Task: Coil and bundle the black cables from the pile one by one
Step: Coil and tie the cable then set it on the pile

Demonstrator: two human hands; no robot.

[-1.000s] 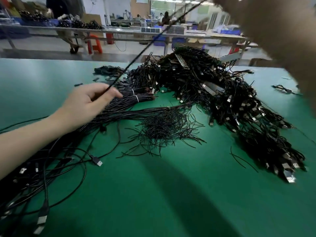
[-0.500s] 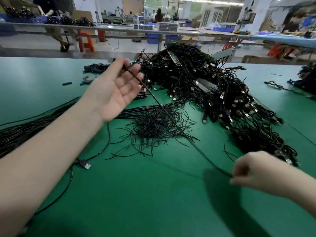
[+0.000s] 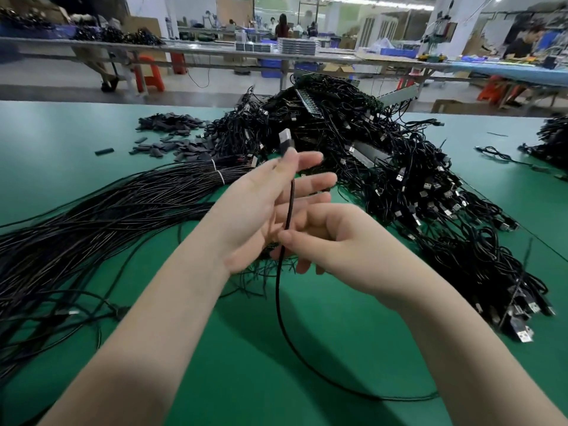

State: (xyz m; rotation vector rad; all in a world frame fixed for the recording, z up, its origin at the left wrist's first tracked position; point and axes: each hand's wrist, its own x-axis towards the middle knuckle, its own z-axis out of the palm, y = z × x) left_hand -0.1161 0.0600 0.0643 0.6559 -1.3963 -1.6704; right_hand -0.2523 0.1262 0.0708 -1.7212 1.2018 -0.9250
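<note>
One black cable (image 3: 280, 290) runs upright across my left hand (image 3: 264, 204), its USB plug (image 3: 285, 141) sticking up above the thumb, which pins it against the fingers. The other fingers of that hand are spread straight. My right hand (image 3: 335, 241) pinches the same cable lower down, just below the left palm. From there the cable hangs down and curves right over the green table (image 3: 246, 348). Behind both hands lies the big pile of tangled black cables (image 3: 384, 167) with many silver plugs.
A long bundle of straight black cables (image 3: 107, 216) tied with white bands lies at the left. Small black sleeves (image 3: 172, 133) are scattered at the back left. Another cable heap (image 3: 550, 139) sits at the far right. Workbenches and people fill the background.
My hands have come together: the right hand rose from the lower right to just below the left palm. The cable's plug end now stands above my left thumb.
</note>
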